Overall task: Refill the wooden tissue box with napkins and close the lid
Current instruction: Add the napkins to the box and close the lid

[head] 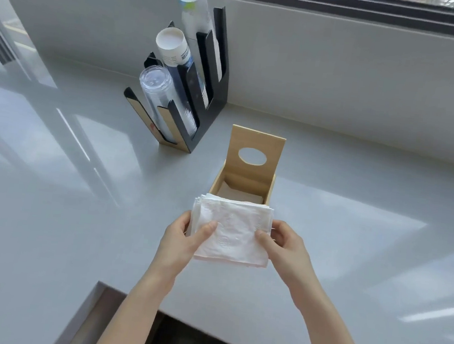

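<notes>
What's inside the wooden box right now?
The wooden box, lid up, has a bit of white napkin at the bottom. The napkin stack held in both hands covers its front part, so that stays unseen.

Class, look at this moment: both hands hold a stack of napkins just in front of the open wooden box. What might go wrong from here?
1. The napkin stack looks about as wide as the wooden box, so its edges may catch on the walls and crumple.
2. The left hand and right hand pinch only the sides; loose sheets could fan out.
3. The raised lid could tip shut if bumped.
</notes>
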